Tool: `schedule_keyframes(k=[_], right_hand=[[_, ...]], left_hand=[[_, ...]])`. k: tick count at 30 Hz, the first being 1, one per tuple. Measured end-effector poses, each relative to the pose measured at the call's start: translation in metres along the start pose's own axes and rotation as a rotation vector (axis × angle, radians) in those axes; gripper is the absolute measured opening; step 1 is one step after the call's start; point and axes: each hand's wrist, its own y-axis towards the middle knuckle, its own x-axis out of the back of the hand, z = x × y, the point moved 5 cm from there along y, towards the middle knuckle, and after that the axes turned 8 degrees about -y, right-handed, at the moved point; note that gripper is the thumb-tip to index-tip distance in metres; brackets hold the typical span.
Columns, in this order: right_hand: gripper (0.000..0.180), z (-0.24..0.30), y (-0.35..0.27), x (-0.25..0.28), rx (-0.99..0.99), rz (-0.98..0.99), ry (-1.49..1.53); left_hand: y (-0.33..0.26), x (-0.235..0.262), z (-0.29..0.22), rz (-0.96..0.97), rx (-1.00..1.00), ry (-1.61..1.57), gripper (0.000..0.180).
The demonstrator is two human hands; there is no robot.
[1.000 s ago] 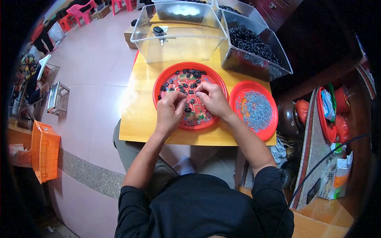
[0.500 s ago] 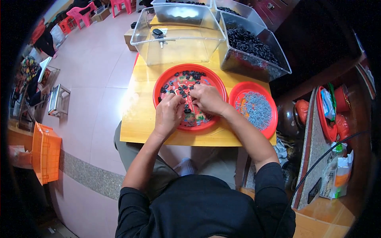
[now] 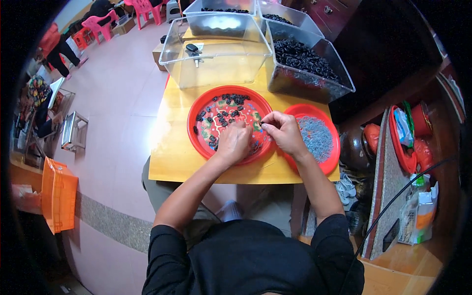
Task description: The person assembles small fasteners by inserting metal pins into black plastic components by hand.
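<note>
Before me lies a red round tray (image 3: 191,130) with a patterned bottom and several small black plastic parts (image 3: 238,99) scattered in it. My left hand (image 3: 235,143) is curled closed over the tray's near right part; its fingertips are hidden, so what they hold cannot be made out. My right hand (image 3: 286,132) is above the tray's right rim, thumb and forefinger pinching a small black part (image 3: 262,123). Beside it, a smaller red plate (image 3: 336,152) carries a heap of thin, silvery metal pieces (image 3: 315,140), too small to name exactly.
On the yellow table (image 3: 169,162), a clear plastic bin (image 3: 216,66) stands behind the tray, with keys (image 3: 194,51) seen through it. Another clear bin (image 3: 309,81) holds many black parts. At left are an orange crate (image 3: 59,194), a metal stool (image 3: 74,130) and a person (image 3: 61,49).
My right hand has moved right, from the tray's middle to its right rim, with a small black part now visible in its pinch. My left hand has shifted right over the tray.
</note>
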Motion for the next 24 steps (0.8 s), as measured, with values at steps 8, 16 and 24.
schedule_keyframes(k=[8, 16, 24], right_hand=[[0.005, -0.009, -0.016, 0.007, 0.034, -0.041, 0.027], [0.005, -0.015, -0.023, 0.001, -0.017, -0.022, 0.049], [0.004, -0.02, -0.026, -0.005, -0.006, -0.037, 0.06]], left_hand=[[0.001, -0.002, -0.004, 0.001, -0.025, -0.01, 0.016], [-0.008, -0.006, -0.009, 0.08, -0.051, 0.041, 0.011], [-0.011, 0.005, -0.013, -0.099, -0.008, -0.05, 0.007]])
